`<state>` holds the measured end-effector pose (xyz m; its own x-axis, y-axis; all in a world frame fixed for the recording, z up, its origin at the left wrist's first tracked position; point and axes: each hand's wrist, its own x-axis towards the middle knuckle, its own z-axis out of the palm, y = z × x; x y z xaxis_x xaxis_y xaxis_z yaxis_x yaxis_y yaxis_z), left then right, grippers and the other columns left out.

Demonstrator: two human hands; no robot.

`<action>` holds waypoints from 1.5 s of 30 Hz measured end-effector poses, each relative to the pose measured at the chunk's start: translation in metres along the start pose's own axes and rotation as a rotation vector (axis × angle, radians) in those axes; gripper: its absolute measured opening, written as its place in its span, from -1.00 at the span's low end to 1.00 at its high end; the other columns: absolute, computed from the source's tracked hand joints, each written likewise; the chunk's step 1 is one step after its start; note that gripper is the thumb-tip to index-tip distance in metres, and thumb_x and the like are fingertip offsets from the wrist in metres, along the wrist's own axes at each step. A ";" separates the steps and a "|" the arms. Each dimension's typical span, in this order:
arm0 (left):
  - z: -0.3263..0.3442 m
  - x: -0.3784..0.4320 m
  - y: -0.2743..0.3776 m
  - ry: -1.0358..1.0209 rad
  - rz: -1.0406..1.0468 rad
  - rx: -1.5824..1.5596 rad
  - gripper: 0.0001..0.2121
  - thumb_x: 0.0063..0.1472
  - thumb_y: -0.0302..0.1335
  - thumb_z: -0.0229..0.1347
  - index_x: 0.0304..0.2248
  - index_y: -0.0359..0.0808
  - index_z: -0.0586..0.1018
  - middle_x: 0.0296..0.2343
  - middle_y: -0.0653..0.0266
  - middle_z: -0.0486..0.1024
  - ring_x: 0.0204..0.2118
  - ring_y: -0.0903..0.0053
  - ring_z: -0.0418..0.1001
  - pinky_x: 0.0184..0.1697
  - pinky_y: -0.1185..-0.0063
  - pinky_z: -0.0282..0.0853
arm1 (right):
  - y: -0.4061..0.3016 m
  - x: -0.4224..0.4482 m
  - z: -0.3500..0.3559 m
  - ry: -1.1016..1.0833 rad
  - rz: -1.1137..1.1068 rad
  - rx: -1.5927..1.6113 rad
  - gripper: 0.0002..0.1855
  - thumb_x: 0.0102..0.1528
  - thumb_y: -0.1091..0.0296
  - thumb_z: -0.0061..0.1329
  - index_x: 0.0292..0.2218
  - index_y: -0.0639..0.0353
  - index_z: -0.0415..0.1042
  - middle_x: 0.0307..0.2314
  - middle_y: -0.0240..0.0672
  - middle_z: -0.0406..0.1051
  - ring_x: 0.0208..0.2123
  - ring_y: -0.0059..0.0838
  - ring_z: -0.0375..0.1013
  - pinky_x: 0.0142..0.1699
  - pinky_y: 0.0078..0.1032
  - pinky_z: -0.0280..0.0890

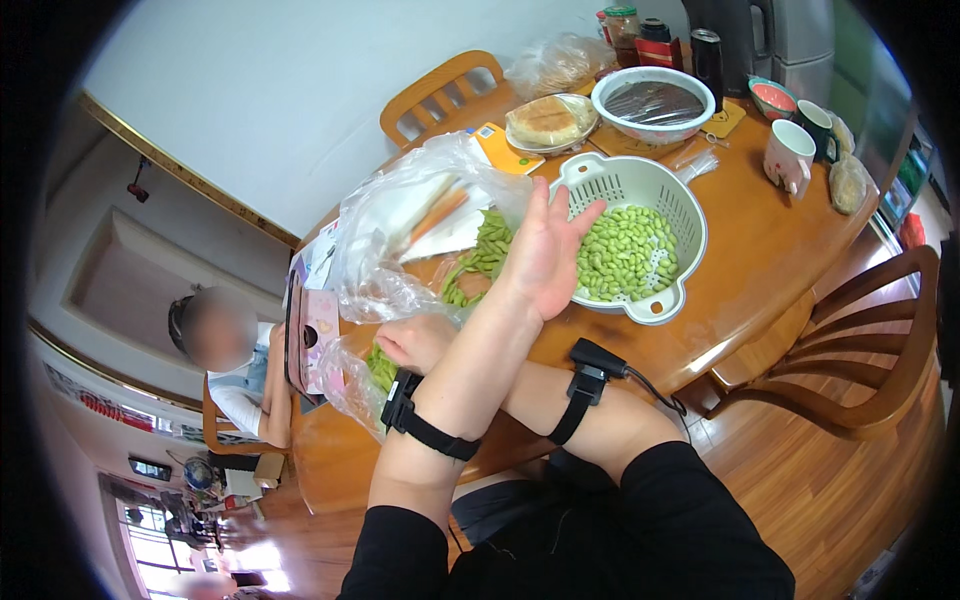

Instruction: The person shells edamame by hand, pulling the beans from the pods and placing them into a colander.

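Observation:
My forearms cross, the left over the right. My left hand (pixel 551 251) is raised at the near-left rim of a pale plastic colander (pixel 694 225), fingers spread and nothing in them. Shelled green soybeans (pixel 626 251) cover much of the colander's floor. Left of that hand, unshelled soybean pods (pixel 491 244) lie by a large clear plastic bag (pixel 367 247). My right hand (pixel 420 341) reaches left to a smaller clear bag (pixel 345 379) with green pods or hulls (pixel 381 366) inside. Its fingers are partly hidden, so any hold is unclear.
A person (pixel 240 375) sits across the table's left end behind a tablet in a case (pixel 315 337). Beyond the colander stand a film-covered basin (pixel 652 131), a plate of flatbread (pixel 547 124) and mugs (pixel 789 157). A wooden chair (pixel 862 345) is at right.

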<state>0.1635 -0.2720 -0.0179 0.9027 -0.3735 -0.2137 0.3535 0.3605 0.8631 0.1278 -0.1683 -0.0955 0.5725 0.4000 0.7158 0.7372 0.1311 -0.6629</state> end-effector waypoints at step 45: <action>-0.147 -0.150 0.043 0.315 1.138 0.407 -0.58 0.11 -0.69 0.01 -0.02 -0.40 0.23 -0.33 0.32 0.35 -0.32 0.74 0.30 -0.24 0.77 0.24 | 0.036 0.032 -0.060 0.148 0.349 -0.637 -0.93 -0.03 0.40 -0.06 -0.48 0.18 0.38 -0.51 -0.19 0.37 -0.26 -0.18 0.34 -0.10 -0.30 0.22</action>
<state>0.0793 -0.0749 -0.0159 0.6857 0.2178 0.6945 -0.7164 0.0331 0.6969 0.1942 -0.2054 -0.0836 0.8211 0.1892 0.5384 0.5427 -0.5508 -0.6341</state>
